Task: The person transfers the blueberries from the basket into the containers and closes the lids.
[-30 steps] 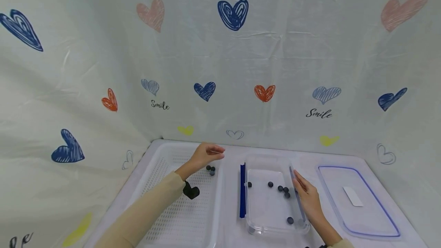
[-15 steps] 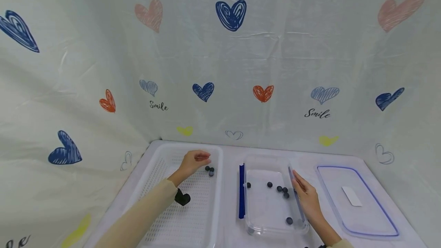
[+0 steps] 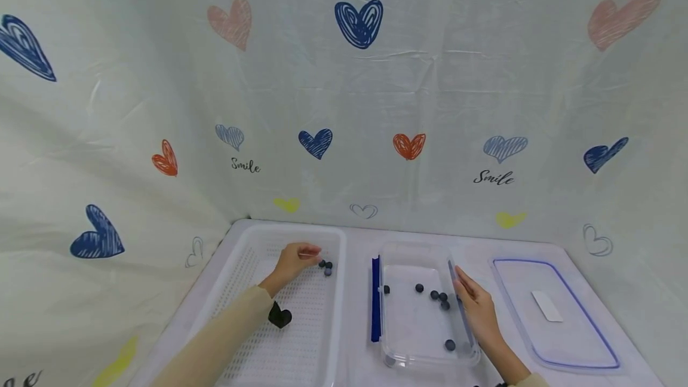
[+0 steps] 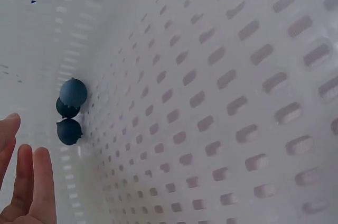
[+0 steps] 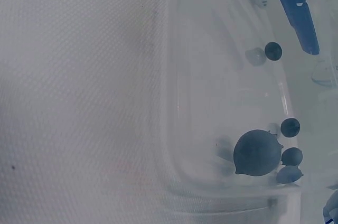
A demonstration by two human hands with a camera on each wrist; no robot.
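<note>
Over the last second the left hand (image 3: 292, 258) has come back from above the gap beside the white perforated basket (image 3: 252, 267) and dropped into it, fingers loosely extended and holding nothing, just short of three blueberries (image 3: 325, 266) at the basket's far right corner; it looks set for another pick. Right of the basket, the right hand (image 3: 475, 310) stays flat against the clear container (image 3: 424, 354), steadying it, several berries (image 3: 436, 297) inside.

A white cloth backdrop (image 3: 430, 76) printed with coloured hearts hangs behind the white table (image 3: 355, 369)
</note>
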